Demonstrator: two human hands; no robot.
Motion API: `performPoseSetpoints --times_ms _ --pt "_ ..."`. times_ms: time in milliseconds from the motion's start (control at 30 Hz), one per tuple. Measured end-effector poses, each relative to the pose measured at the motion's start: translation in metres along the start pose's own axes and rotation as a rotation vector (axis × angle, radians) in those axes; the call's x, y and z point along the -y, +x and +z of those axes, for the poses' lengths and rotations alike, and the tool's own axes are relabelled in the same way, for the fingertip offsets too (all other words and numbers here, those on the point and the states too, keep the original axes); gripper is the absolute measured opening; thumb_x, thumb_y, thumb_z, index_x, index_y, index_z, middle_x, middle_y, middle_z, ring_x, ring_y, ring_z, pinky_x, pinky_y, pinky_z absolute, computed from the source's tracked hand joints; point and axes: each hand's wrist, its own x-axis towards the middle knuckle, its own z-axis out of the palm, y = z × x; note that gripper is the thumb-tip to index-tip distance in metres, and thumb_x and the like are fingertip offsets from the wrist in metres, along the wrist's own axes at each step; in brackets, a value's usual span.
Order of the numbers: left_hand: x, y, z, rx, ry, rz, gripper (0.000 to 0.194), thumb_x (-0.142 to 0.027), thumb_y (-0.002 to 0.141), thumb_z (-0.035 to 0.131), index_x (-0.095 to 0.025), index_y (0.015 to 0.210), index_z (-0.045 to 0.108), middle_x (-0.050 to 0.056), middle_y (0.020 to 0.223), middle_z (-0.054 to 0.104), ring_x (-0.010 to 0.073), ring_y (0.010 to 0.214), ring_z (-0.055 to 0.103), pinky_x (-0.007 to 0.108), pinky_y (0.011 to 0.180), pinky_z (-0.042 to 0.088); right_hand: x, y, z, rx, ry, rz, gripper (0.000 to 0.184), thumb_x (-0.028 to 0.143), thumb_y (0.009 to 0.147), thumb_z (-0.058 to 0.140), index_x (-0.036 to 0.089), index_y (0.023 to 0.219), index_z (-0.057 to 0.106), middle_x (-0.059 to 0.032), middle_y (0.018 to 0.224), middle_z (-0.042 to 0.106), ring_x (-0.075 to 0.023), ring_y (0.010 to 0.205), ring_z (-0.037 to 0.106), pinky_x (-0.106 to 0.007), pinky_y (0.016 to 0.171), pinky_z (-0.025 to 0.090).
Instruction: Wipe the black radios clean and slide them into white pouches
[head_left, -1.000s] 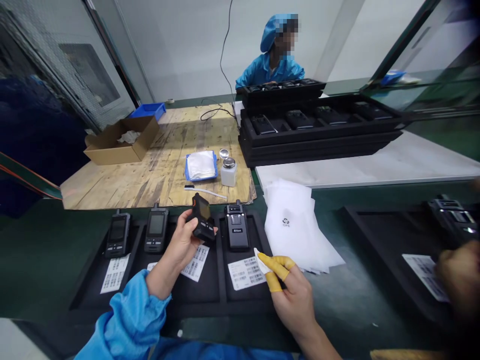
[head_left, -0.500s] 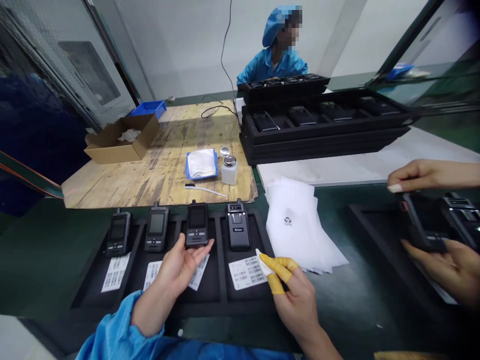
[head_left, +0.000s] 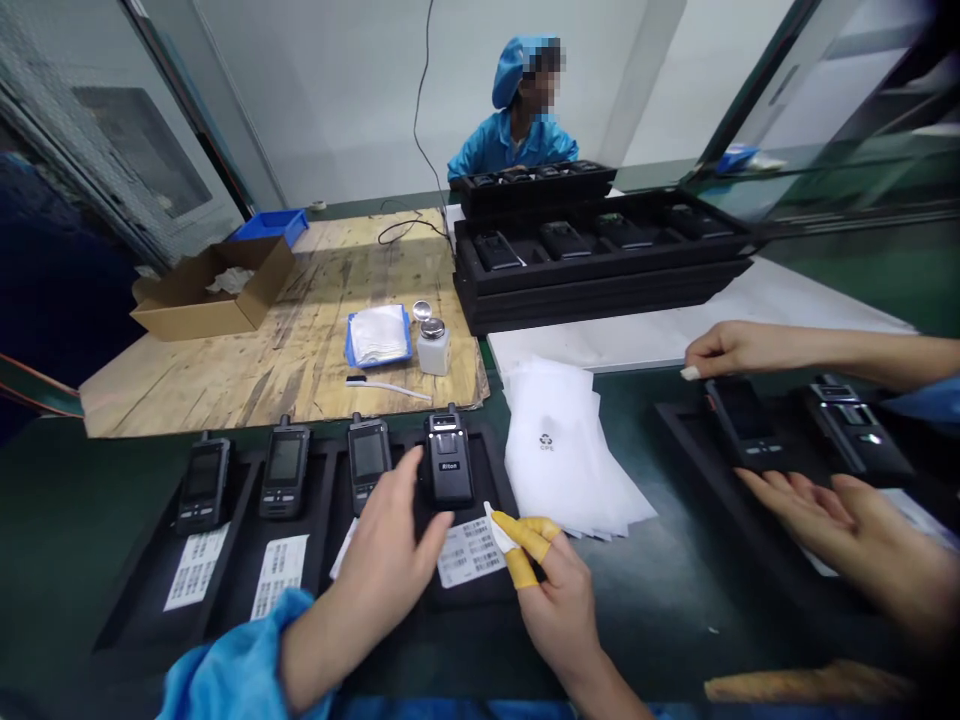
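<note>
Here's the left hand (head_left: 386, 540), open and fingers spread, right by the Riton handset (head_left: 448, 465), which lies back up in the right-hand compartment of the tray (head_left: 491, 465); whether a fingertip touches it, nobody can tell from here. The right hand (head_left: 559, 590) has a firm pinch on a white wipe (head_left: 499, 534), over the label sheet (head_left: 471, 555). And there's the danger! A shallow, edge-only grip could let that case slip, perhaps knocking the neighbouring handset (head_left: 367, 455). A low sweep could drag the sheet askew; a damp wipe might smear its print.
</note>
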Motion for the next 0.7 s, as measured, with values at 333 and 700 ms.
performPoseSetpoints --times_ms 333,700 --pt "-0.007 0.032 0.038 -0.011 0.458 0.000 0.088 -0.033 0.066 0.077 -0.018 0.142 0.036 0.016 0.083 0.063 0.0376 0.087 0.058 0.045 0.082 0.039 0.007 -0.014 0.008 -0.030 -0.008 -0.070 0.024 0.017 0.084 0.052 0.022 0.100 0.070 -0.0053 0.084 0.065 -0.0161 0.077 0.062 -0.028 0.067 0.055" --pt "-0.006 0.031 0.027 0.091 -1.343 -0.691 0.028 -0.030 0.091 0.048 -0.005 0.101 0.057 0.018 0.087 0.068 0.0154 0.067 0.065 0.024 0.065 0.054 0.011 -0.008 -0.008 -0.007 -0.006 -0.147 0.028 0.013 0.084 0.054 0.025 0.106 0.067 -0.0040 0.087 0.064 -0.0151 0.080 0.062 -0.027 0.068 0.054"
